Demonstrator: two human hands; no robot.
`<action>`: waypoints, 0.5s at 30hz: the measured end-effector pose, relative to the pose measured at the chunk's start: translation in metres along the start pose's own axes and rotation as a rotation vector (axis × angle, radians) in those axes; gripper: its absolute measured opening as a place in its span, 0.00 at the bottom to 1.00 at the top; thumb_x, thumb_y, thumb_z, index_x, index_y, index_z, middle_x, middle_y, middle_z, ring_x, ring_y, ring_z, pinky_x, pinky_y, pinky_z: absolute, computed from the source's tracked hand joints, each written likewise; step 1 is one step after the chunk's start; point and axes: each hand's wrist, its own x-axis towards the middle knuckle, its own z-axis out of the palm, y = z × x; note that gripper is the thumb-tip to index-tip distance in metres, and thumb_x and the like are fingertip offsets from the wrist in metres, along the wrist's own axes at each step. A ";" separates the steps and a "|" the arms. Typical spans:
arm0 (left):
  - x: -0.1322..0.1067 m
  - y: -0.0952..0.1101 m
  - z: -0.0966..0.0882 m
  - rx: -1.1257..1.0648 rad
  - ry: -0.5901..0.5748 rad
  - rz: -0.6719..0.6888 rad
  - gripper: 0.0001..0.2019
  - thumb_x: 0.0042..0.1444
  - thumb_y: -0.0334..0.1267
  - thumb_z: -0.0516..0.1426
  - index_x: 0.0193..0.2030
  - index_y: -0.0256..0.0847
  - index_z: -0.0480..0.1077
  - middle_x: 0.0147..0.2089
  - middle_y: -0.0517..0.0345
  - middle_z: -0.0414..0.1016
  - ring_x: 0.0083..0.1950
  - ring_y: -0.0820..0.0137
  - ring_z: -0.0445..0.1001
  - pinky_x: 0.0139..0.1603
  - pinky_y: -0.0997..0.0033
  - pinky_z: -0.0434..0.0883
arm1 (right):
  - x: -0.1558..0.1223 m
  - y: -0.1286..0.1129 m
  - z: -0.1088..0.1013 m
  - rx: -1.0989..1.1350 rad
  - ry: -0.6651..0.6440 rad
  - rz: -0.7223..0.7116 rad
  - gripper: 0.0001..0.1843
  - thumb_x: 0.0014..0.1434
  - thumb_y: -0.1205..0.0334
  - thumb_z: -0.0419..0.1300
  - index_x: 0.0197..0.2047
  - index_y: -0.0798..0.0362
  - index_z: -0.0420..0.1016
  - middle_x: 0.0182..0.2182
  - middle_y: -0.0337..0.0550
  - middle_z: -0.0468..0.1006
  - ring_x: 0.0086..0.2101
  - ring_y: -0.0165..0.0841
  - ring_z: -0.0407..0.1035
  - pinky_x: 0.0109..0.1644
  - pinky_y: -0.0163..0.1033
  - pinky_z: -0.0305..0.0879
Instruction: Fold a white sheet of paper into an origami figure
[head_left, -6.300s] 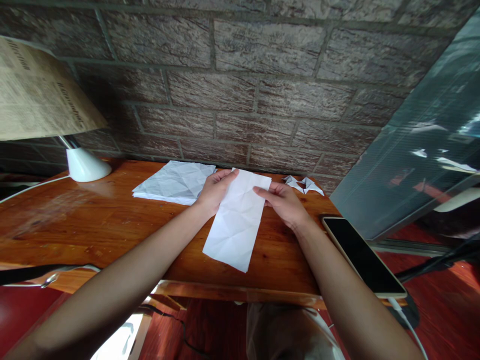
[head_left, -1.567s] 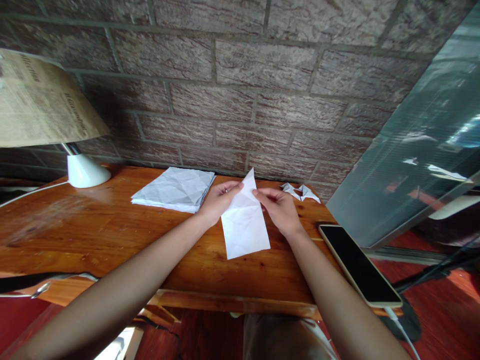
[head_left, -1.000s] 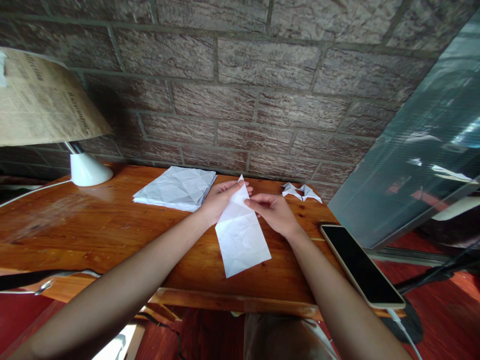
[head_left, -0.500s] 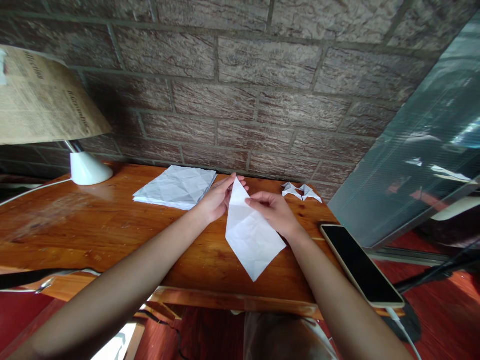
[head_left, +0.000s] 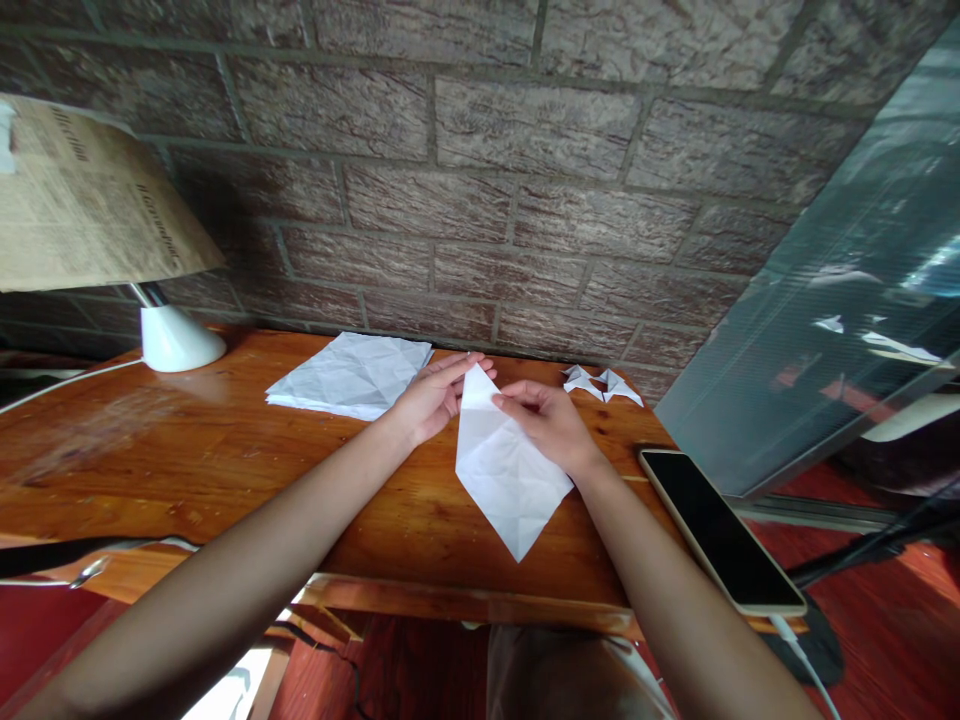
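A white sheet of paper (head_left: 514, 480), folded to a narrow point at its far end and marked with creases, is held just above the wooden desk. My left hand (head_left: 439, 398) pinches the sheet near its far tip, the fingers partly behind it. With thumb on top and fingers curled beneath, my right hand (head_left: 544, 420) grips the right edge. A stack of creased white paper (head_left: 352, 370) lies left of my left hand. Beyond my right hand sit two small folded paper pieces (head_left: 600, 384).
The wooden desk (head_left: 187, 440) runs along a brick wall (head_left: 465, 200). A lamp with a white base (head_left: 180, 338) and a newsprint shade (head_left: 90, 200) stands at left. At right, a phone (head_left: 720, 530) with a cable lies near a translucent panel (head_left: 810, 300).
The paper has turned slightly, its near corner shifting a little right and its far tip slightly lower. Both hands keep their hold, and the left has moved slightly.
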 end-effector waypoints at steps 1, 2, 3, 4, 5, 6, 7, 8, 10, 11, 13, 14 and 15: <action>0.000 0.001 0.001 -0.001 0.007 -0.011 0.03 0.59 0.32 0.63 0.38 0.36 0.78 0.41 0.52 0.83 0.42 0.70 0.81 0.45 0.73 0.76 | 0.000 0.000 0.000 0.000 0.002 0.000 0.17 0.52 0.47 0.70 0.35 0.52 0.82 0.34 0.42 0.84 0.32 0.33 0.73 0.37 0.37 0.67; 0.000 0.002 0.001 -0.001 0.017 -0.019 0.04 0.59 0.34 0.62 0.38 0.36 0.78 0.42 0.51 0.83 0.42 0.70 0.81 0.45 0.73 0.77 | 0.000 0.000 0.000 -0.002 0.004 0.001 0.17 0.52 0.47 0.70 0.35 0.52 0.82 0.34 0.42 0.84 0.32 0.33 0.73 0.37 0.37 0.67; -0.001 0.003 0.002 0.000 0.027 -0.025 0.04 0.59 0.34 0.62 0.38 0.36 0.78 0.42 0.51 0.83 0.42 0.69 0.81 0.45 0.72 0.77 | 0.000 0.000 0.000 -0.003 0.004 0.002 0.17 0.52 0.47 0.70 0.35 0.52 0.81 0.33 0.42 0.84 0.32 0.33 0.73 0.37 0.37 0.67; -0.001 0.003 0.002 0.001 0.035 -0.029 0.04 0.59 0.35 0.63 0.38 0.37 0.78 0.42 0.51 0.83 0.42 0.69 0.81 0.44 0.72 0.77 | 0.000 0.000 -0.001 -0.006 0.002 0.003 0.17 0.52 0.47 0.70 0.35 0.52 0.81 0.33 0.42 0.84 0.31 0.33 0.73 0.37 0.37 0.67; -0.001 0.004 0.002 0.003 0.039 -0.030 0.04 0.59 0.35 0.63 0.38 0.37 0.77 0.42 0.52 0.83 0.42 0.69 0.81 0.44 0.72 0.77 | 0.000 0.001 -0.001 -0.010 0.000 0.003 0.17 0.52 0.47 0.70 0.35 0.53 0.81 0.33 0.42 0.84 0.31 0.32 0.73 0.37 0.37 0.67; -0.001 0.004 0.003 0.005 0.040 -0.030 0.04 0.59 0.35 0.63 0.38 0.37 0.77 0.41 0.52 0.82 0.41 0.70 0.81 0.43 0.73 0.77 | 0.000 0.001 -0.001 -0.014 -0.002 0.002 0.17 0.52 0.47 0.70 0.35 0.53 0.81 0.33 0.42 0.84 0.31 0.32 0.73 0.37 0.37 0.67; -0.001 0.004 0.003 0.006 0.041 -0.030 0.03 0.59 0.35 0.63 0.37 0.37 0.77 0.40 0.53 0.82 0.40 0.71 0.81 0.41 0.74 0.77 | 0.001 0.002 -0.001 -0.019 -0.004 0.000 0.17 0.52 0.47 0.70 0.35 0.53 0.80 0.33 0.42 0.83 0.31 0.32 0.73 0.37 0.37 0.67; -0.001 0.004 0.003 0.005 0.043 -0.031 0.03 0.59 0.34 0.63 0.37 0.37 0.77 0.39 0.53 0.82 0.39 0.71 0.81 0.40 0.74 0.77 | 0.001 0.002 -0.001 -0.022 -0.007 -0.002 0.17 0.52 0.47 0.70 0.35 0.53 0.80 0.33 0.42 0.83 0.31 0.32 0.73 0.37 0.37 0.67; -0.001 0.004 0.002 0.005 0.045 -0.034 0.03 0.60 0.33 0.61 0.38 0.37 0.77 0.38 0.54 0.81 0.37 0.72 0.80 0.39 0.75 0.76 | 0.001 0.003 -0.001 -0.030 -0.016 -0.008 0.17 0.53 0.47 0.69 0.35 0.53 0.80 0.33 0.42 0.83 0.32 0.32 0.73 0.37 0.37 0.67; -0.001 0.004 0.002 0.005 0.041 -0.032 0.04 0.61 0.33 0.61 0.38 0.37 0.77 0.38 0.54 0.81 0.38 0.72 0.80 0.39 0.75 0.76 | 0.001 0.004 -0.001 -0.034 -0.022 -0.009 0.16 0.53 0.47 0.69 0.35 0.52 0.80 0.33 0.42 0.83 0.32 0.32 0.73 0.37 0.37 0.67; -0.001 0.004 0.001 0.005 0.022 -0.026 0.04 0.61 0.34 0.61 0.40 0.38 0.78 0.40 0.54 0.81 0.39 0.72 0.80 0.41 0.74 0.76 | 0.001 0.004 -0.001 -0.039 -0.030 -0.012 0.16 0.54 0.47 0.69 0.35 0.52 0.79 0.33 0.42 0.83 0.31 0.32 0.73 0.36 0.37 0.67; -0.001 0.005 0.000 0.006 0.008 -0.024 0.05 0.61 0.35 0.61 0.41 0.38 0.78 0.40 0.54 0.80 0.40 0.71 0.80 0.42 0.74 0.76 | 0.001 0.004 -0.001 -0.038 -0.032 -0.011 0.17 0.54 0.47 0.69 0.35 0.52 0.79 0.33 0.42 0.83 0.31 0.32 0.73 0.36 0.37 0.66; -0.001 0.005 0.000 0.008 -0.006 -0.025 0.06 0.61 0.36 0.61 0.41 0.38 0.78 0.40 0.54 0.80 0.41 0.71 0.80 0.43 0.74 0.76 | 0.001 0.004 -0.001 -0.034 -0.035 -0.009 0.17 0.54 0.46 0.69 0.35 0.52 0.79 0.33 0.41 0.83 0.31 0.32 0.72 0.35 0.36 0.66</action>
